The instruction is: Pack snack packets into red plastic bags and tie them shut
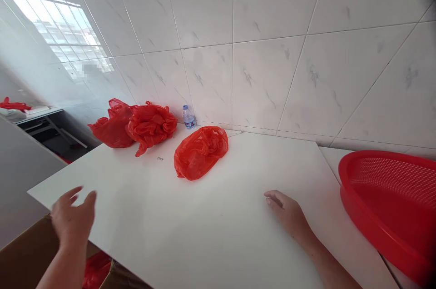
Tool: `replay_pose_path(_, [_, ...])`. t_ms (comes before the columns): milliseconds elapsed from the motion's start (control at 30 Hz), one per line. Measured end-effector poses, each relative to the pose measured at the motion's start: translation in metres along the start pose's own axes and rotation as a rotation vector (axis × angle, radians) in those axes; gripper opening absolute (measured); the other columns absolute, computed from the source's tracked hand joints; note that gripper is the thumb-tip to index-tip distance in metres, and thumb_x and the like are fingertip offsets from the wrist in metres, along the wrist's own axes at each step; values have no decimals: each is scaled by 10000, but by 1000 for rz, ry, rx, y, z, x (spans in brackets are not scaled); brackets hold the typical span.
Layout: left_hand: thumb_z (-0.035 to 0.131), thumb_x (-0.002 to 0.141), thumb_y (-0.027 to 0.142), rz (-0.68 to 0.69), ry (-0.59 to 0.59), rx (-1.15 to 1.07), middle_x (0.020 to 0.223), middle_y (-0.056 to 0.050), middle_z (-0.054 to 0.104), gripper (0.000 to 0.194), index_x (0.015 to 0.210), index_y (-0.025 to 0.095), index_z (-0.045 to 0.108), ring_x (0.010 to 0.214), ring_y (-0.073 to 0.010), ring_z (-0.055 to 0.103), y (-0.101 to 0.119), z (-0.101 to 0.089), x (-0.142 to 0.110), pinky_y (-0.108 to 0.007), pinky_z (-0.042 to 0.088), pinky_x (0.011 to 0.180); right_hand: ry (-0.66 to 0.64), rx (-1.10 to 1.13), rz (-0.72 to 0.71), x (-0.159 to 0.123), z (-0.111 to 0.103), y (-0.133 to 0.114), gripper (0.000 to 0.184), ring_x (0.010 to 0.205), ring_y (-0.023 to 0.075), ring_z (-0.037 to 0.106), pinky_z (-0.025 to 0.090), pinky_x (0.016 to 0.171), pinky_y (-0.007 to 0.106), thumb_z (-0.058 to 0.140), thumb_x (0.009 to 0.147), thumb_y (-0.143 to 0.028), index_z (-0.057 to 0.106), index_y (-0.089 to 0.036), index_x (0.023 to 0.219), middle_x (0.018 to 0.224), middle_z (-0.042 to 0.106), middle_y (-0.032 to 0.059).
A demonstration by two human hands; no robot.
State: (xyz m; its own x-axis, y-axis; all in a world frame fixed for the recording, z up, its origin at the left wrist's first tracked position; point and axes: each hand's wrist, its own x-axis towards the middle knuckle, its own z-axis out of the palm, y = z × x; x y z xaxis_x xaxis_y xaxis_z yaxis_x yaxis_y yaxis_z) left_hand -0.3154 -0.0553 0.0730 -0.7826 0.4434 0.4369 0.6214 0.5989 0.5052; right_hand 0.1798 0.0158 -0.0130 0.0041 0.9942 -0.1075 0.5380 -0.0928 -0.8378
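My left hand (73,214) hovers past the left front edge of the white table (204,225), above an open cardboard box (29,248). Its thumb and fingers are spread, and nothing is between them. Low over the right half of the tabletop is my right hand (286,211), loosely curled, with a small gap between thumb and forefinger and no object showing in it. A crumpled red plastic bag (200,152) lies between the hands, farther back. Inside the box, red plastic (97,271) shows partly behind my left forearm.
Two bunched red plastic bags, one farther left (116,127) and one beside it (151,125), sit at the back left. A small water bottle (188,117) stands by the tiled wall. On the right is a large red perforated basket (384,207). A tiny scrap (160,158) lies on the tabletop.
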Motion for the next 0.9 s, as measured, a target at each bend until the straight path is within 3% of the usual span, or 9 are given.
replay_pose_path(100, [501, 812, 438, 194, -149, -258, 1134, -29, 566, 343, 1082, 236, 567, 947, -212, 592, 46, 45, 4, -379, 503, 837, -5, 7, -13, 0, 0, -1, 295, 914, 219, 595, 460, 715, 320, 459, 814, -442, 649, -290, 981, 1016, 669, 1])
replay_pose_path(200, [513, 794, 387, 483, -224, -493, 1126, -62, 586, 280, 984, 207, 613, 971, -218, 587, 102, 76, -22, -345, 513, 798, -22, 9, -20, 0, 0, 1, 305, 928, 223, 591, 456, 740, 328, 450, 824, -440, 644, -276, 995, 1019, 664, 12])
replay_pose_path(300, [508, 803, 335, 712, -346, -533, 1145, -72, 583, 235, 965, 223, 637, 1051, -231, 560, 153, 100, -56, -380, 480, 880, -39, 8, -18, 0, 0, 3, 308, 926, 220, 588, 452, 751, 330, 438, 835, -440, 634, -271, 1002, 1013, 659, 15])
replay_pose_path(367, [546, 792, 335, 750, -408, -480, 1243, -82, 537, 263, 1017, 237, 641, 1157, -262, 499, 179, 115, -72, -419, 428, 955, -54, 7, -19, 1, -1, 5, 308, 918, 218, 586, 450, 753, 330, 436, 838, -444, 628, -269, 1002, 1004, 657, 16])
replay_pose_path(433, [601, 762, 398, 701, -491, -376, 1366, -89, 457, 394, 1136, 276, 608, 1267, -326, 392, 196, 129, -83, -491, 384, 980, -63, 6, -19, 2, -2, 5, 303, 904, 217, 584, 447, 754, 330, 437, 837, -443, 625, -265, 995, 989, 657, 18])
replay_pose_path(533, [640, 728, 430, 619, -601, -290, 1396, -114, 447, 527, 1226, 276, 560, 1309, -389, 321, 208, 145, -90, -576, 347, 969, -62, 18, -23, 3, -4, 3, 291, 863, 209, 584, 445, 739, 323, 438, 839, -439, 622, -261, 976, 948, 659, 16])
replay_pose_path(667, [544, 817, 322, 606, -523, -451, 1335, -129, 515, 471, 1271, 198, 525, 1289, -337, 373, 208, 147, -100, -516, 355, 1003, -53, 24, -24, 6, -5, 0, 283, 782, 191, 581, 445, 682, 303, 432, 845, -446, 620, -264, 954, 875, 659, 2])
replay_pose_path(800, [472, 863, 240, 802, -340, -616, 1202, -94, 599, 340, 1190, 217, 561, 1223, -270, 449, 194, 135, -127, -463, 367, 1014, -1, -43, -35, 9, -1, 3, 268, 697, 179, 569, 439, 610, 290, 415, 856, -437, 621, -277, 919, 809, 652, -11])
replay_pose_path(900, [474, 850, 198, 902, -382, -684, 926, -54, 635, 134, 941, 214, 571, 939, -200, 580, 175, 126, -157, -372, 478, 832, 47, -94, -94, 9, 6, 6, 263, 649, 166, 566, 457, 604, 290, 406, 870, -411, 619, -279, 947, 793, 649, -12])
